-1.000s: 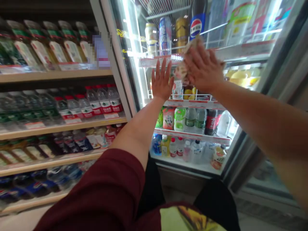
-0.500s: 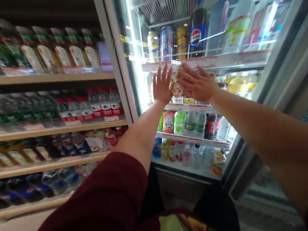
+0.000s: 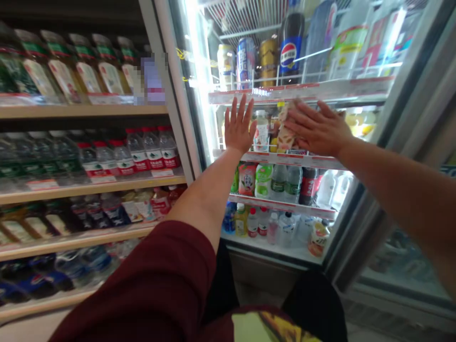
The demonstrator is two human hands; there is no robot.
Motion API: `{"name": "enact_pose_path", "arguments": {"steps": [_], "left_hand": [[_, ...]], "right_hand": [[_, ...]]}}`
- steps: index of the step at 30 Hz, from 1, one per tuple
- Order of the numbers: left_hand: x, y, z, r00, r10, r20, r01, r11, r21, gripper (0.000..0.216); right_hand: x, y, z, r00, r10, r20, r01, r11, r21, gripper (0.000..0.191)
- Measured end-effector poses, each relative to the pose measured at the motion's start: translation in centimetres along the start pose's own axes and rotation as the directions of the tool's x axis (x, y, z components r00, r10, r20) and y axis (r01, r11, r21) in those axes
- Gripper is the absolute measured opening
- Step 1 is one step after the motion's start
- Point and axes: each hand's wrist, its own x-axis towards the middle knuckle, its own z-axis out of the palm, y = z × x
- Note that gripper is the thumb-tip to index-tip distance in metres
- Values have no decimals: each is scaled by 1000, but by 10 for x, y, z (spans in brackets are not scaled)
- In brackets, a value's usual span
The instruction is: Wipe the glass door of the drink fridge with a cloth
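Note:
My left hand (image 3: 238,132) lies flat with spread fingers against the glass door of a lit drinks cooler, in front of its second shelf from the top. My right hand (image 3: 318,127) is stretched out over a beige patterned cloth (image 3: 286,135), pressing it to the glass. Part of the cloth is hidden under the palm and fingers. Behind the glass, between the two hands, stands a white-capped bottle (image 3: 261,132). Just above them runs the white front strip of the top shelf (image 3: 342,89).
Cans and a cola bottle (image 3: 290,54) fill the cooler's top shelf. Lower shelves hold more bottles and cartons (image 3: 264,179). To the left, wooden shelves (image 3: 89,190) carry rows of bottled drinks. A metal door frame (image 3: 174,95) separates the two. Another cooler door (image 3: 402,266) stands at the right.
My right hand has slid to the right across the glass with the cloth, uncovering the white-capped bottle. My left hand stays in nearly the same place. The view has shifted slightly.

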Motion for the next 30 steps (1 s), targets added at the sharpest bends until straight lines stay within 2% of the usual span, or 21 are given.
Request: {"name": "enact_pose_path", "arguments": {"steps": [3,5,7,8,10,12,13,14,15,16,18,20,22,24,26,27,28,29,30], "left_hand": [[0,0,0,1000,-5,-9,5,1000,0,66],[0,-1,0,1000,-3,-15,3,1000,-5,65],[-1,-1,1,1000,-4,-20,4,1000,-1,65],[-1,-2,1,1000,-4,-22,4,1000,4,65],[-1,-2,1,1000,2,-28,-1,1000,12,65],[-1,-2,2,999,8,-33,-8,1000,21,65],[-1,-3,2,999,10,-33,-9,1000,25,65],[-1,-3,2,999,10,-32,-10,1000,29,65],[-1,-3,3,1000,11,-29,-10,999,33,65],[-1,-4,3,1000,13,-26,-12,999,37,65],[-1,-5,5,999,28,-24,-27,999,46,65],[-1,-6,7,999,43,-33,-41,998,58,65],[0,-7,9,998,48,-49,-44,996,79,64],[-1,-8,10,997,52,-64,-45,993,108,64],[-1,-9,11,996,61,-69,-52,991,127,63],[-1,-9,11,995,65,-70,-56,990,130,63],[-1,-10,11,995,67,-71,-57,990,130,63],[-1,-10,12,995,67,-71,-57,990,130,63],[-1,-10,12,995,66,-70,-57,990,128,63]], "right_hand": [[-9,4,1,999,-27,42,29,998,-53,60],[-9,1,0,999,32,-41,-35,995,-88,59],[-3,-3,0,970,131,-203,-154,983,-103,62],[1,-5,0,934,200,-296,-236,967,-91,66],[13,-9,1,812,356,-461,-410,912,-17,73],[23,-11,3,690,463,-556,-513,855,77,76],[25,-11,4,663,480,-574,-525,845,99,77],[26,-11,5,677,466,-570,-511,855,91,78],[24,-11,7,727,424,-540,-472,880,56,78],[20,-10,7,799,362,-481,-409,913,7,77],[9,-6,6,934,201,-296,-234,969,-77,71],[0,-1,0,989,86,-121,-98,991,-97,65],[-2,4,-8,993,99,-70,-107,988,-107,64],[4,7,-16,951,240,-193,-269,953,-140,69],[12,6,-20,829,398,-393,-479,868,-131,75],[15,4,-21,771,439,-461,-542,832,-114,78],[17,3,-20,746,449,-491,-563,820,-106,79],[17,1,-18,765,426,-483,-537,836,-114,79],[15,0,-15,819,372,-437,-468,873,-135,77]]}}
